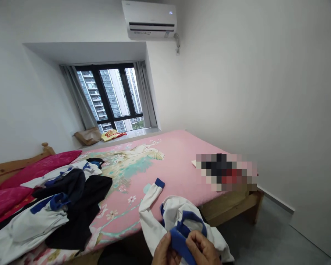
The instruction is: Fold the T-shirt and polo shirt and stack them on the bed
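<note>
A white long-sleeved shirt (179, 208) with blue collar and cuffs lies bunched at the near edge of the bed. One sleeve stretches away over the pink sheet, its blue cuff (160, 183) at the far end. My left hand (165, 252) pinches a blue band of the shirt, the collar or trim. Close beside it, my right hand (202, 248) grips the same blue cloth with curled fingers. The lower parts of both hands run out of the picture. Part of the shirt hangs down past the bed's edge on the right.
White, blue and black clothes (71, 198) are heaped on the left of the bed (173, 154), before magenta pillows (63, 158). A blurred-out item (223, 171) lies at the right end. A brown paper bag (88, 136) and a yellow bag (110, 135) sit on the windowsill.
</note>
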### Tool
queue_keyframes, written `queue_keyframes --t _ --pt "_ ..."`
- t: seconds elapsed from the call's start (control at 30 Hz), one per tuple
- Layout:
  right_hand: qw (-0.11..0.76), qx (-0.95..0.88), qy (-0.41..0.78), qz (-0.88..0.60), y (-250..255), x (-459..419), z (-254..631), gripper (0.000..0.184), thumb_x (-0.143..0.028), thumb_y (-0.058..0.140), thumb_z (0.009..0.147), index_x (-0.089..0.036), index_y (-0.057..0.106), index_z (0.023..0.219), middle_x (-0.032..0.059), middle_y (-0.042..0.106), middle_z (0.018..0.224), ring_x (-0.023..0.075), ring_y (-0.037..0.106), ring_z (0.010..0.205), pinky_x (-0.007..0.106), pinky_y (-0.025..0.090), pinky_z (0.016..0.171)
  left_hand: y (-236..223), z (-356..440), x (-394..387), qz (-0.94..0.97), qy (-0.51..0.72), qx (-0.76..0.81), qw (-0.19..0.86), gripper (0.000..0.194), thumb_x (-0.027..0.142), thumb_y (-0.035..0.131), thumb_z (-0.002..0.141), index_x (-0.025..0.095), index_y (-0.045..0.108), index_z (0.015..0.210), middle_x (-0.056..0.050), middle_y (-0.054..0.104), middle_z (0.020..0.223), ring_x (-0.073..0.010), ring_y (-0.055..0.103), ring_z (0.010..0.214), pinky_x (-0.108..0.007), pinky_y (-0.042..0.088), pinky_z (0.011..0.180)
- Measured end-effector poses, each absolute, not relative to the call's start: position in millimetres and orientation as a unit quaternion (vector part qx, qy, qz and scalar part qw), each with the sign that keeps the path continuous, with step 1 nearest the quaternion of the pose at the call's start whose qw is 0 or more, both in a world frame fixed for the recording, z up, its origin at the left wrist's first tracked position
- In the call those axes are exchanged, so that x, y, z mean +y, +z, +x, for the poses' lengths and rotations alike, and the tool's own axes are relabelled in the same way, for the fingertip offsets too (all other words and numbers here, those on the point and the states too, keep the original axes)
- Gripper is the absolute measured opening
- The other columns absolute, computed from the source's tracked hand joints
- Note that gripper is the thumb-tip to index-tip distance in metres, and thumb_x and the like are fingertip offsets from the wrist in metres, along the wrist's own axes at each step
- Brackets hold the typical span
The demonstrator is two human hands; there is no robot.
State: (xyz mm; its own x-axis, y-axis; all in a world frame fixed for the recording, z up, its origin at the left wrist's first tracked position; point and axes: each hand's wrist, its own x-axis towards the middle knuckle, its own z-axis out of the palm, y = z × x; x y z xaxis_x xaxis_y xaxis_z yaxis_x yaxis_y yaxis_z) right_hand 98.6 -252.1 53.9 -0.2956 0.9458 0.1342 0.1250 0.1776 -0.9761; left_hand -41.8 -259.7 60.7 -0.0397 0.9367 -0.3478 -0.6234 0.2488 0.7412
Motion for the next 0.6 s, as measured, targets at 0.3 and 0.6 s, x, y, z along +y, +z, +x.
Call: queue_keyframes --t 0.3,0.6 --pt "0.363 -0.737 0.377 -0.428 92.3 -239.5 118.8 0.028 -0.04 0.051 0.087 -0.017 0.062 0.076 0.001 0.06 0.074 0.0142 0.053 0.071 0.024 0.038 0.067 86.7 -74.2 -252.8 0.184 0.651 0.465 0.571 0.034 0.033 0.078 0.065 0.015 0.06 0.087 -0.002 0.066 0.086 -0.012 0.063 0.073 -0.024 0.051 0.069" --pt "0.337 -0.852 0.232 -0.327 137.7 -224.2 114.6 0.027 -0.029 0.052 0.088 -0.018 0.05 0.064 -0.0011 0.056 0.065 0.011 0.047 0.063 0.024 0.032 0.062 123.7 -78.0 -255.1 0.782 0.39 0.434 0.219 0.062 0.011 0.052 0.079 0.028 0.039 0.137 -0.008 0.025 0.152 -0.026 0.02 0.14 -0.049 0.024 0.112"
